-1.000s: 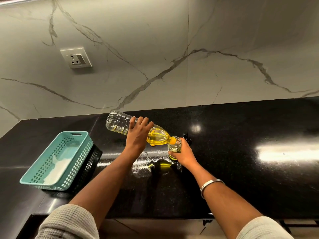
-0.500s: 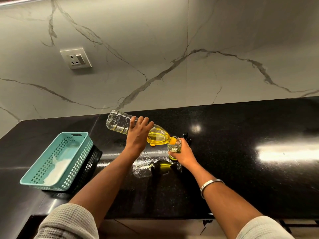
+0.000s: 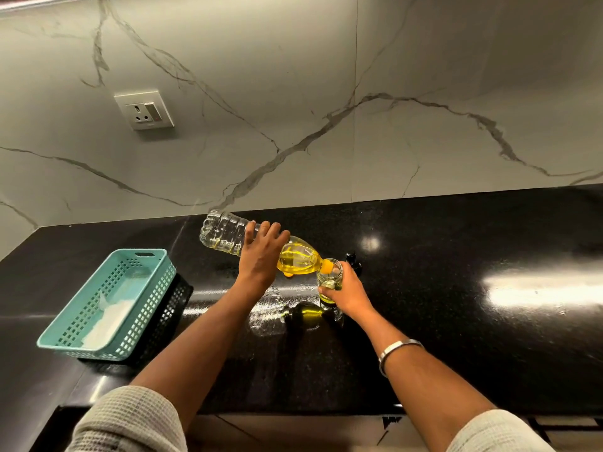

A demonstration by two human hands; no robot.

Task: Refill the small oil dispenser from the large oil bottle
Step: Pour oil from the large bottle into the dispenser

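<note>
Nothing has shifted in the last second: the left grip [image 3: 261, 256] still tilts the large oil bottle [image 3: 257, 244] into the small dispenser [image 3: 330, 282], held just beside it by the right grip [image 3: 347, 293], so pouring continues.

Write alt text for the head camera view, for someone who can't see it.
The left hand tips a large oil bottle so its orange neck meets the mouth of a small glass dispenser, which the right hand grips on a black countertop. A teal basket sits to the left.

Left hand [image 3: 261, 256] tilting oil bottle [image 3: 261, 247], right hand [image 3: 347, 293] gripping dispenser [image 3: 330, 282]
</note>
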